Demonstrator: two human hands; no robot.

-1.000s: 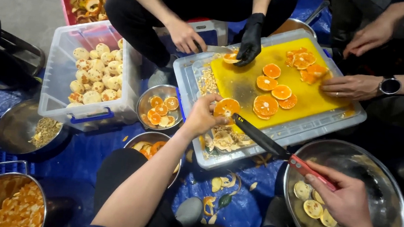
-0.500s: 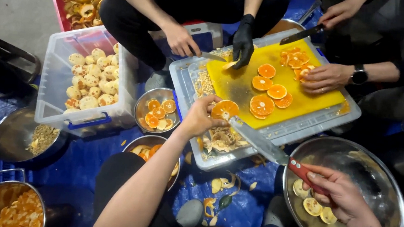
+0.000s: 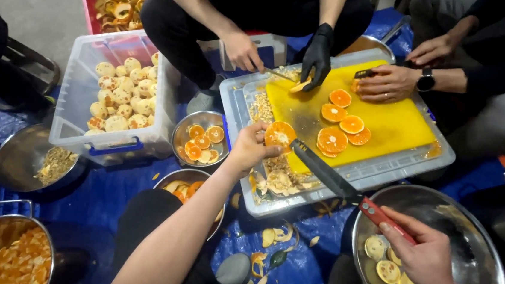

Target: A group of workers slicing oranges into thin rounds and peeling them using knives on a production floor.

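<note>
Left hand (image 3: 250,151) pinches an orange half (image 3: 279,135) at the yellow cutting board (image 3: 398,126); right hand (image 3: 421,254) grips the red-handled knife (image 3: 345,188), whose blade could nick those fingertips.

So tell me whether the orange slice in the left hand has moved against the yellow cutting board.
No: the orange slice in the left hand stays at the yellow cutting board's near left corner.
</note>
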